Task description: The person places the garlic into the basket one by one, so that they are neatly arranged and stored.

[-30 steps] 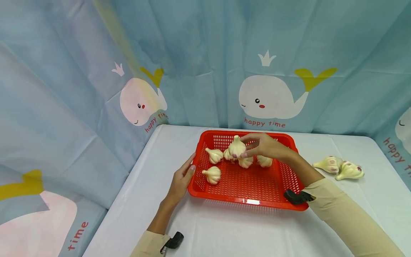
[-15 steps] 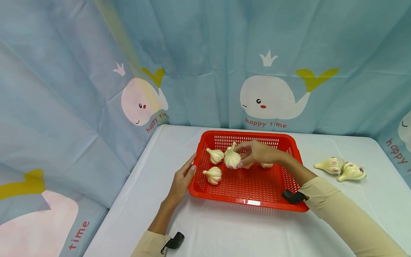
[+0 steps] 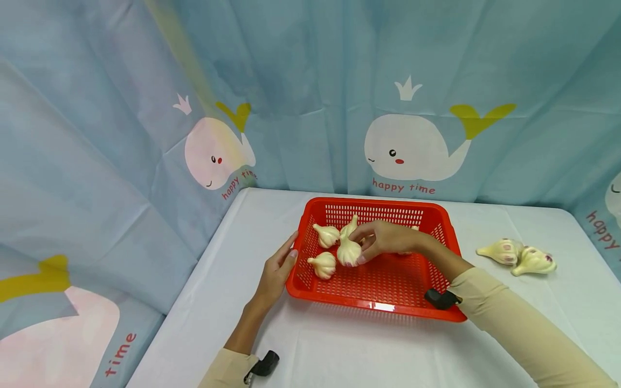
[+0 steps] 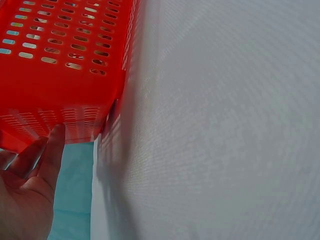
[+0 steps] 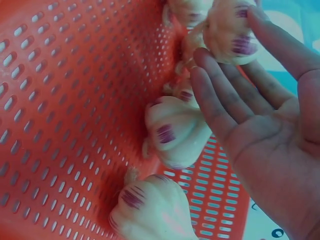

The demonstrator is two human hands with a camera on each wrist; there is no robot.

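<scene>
Garlic (image 3: 348, 253) sits pinched between the thumb and fingertips of your right grip (image 3: 380, 237), within the basket (image 3: 378, 280). Two bulbs (image 3: 326, 237) lie left of that grip, close by; letting go carelessly could roll yours into them. Your left grip (image 3: 273, 272), fingers nearly straight, merely touches the basket's wall, so a knock from your right might slide the basket across the tabletop (image 3: 378, 350).
</scene>
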